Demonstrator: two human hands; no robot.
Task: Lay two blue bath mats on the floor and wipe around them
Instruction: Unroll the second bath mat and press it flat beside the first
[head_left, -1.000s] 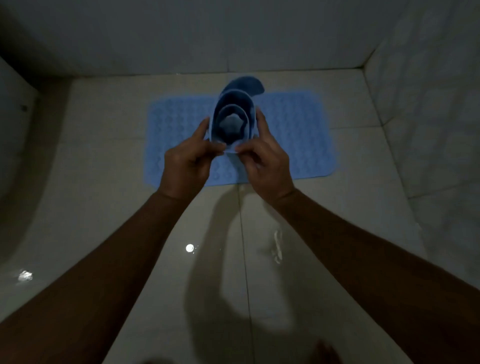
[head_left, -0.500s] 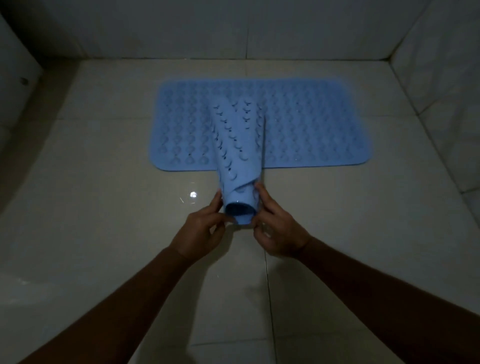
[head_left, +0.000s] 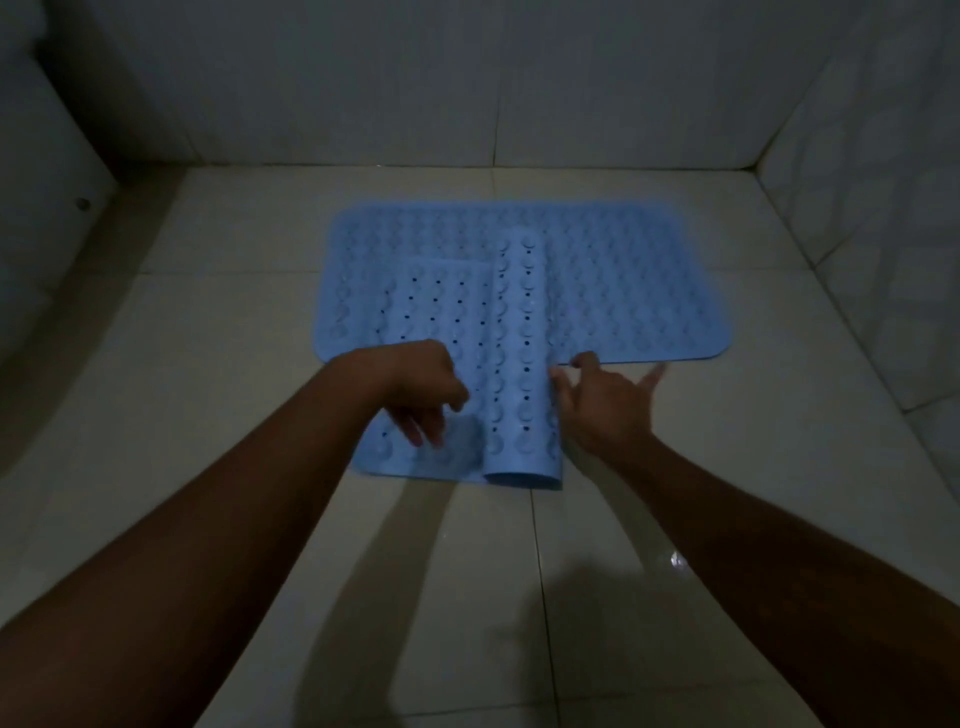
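One blue bath mat lies flat on the tiled floor, long side across my view. A second blue mat lies crosswise over its near edge, partly unrolled. Its left part is flat with small holes showing; its right part is still a roll. My left hand presses fingers down on the flat left part. My right hand rests with spread fingers against the right side of the roll, holding nothing.
Pale glossy floor tiles stretch toward me with a wet glint at the right. Tiled walls close the far side and the right. A white curved fixture stands at the left.
The rolled mat was held up in both hands, then lowered onto the floor. Now it is partly unrolled to the left, and both hands have let go of its end.
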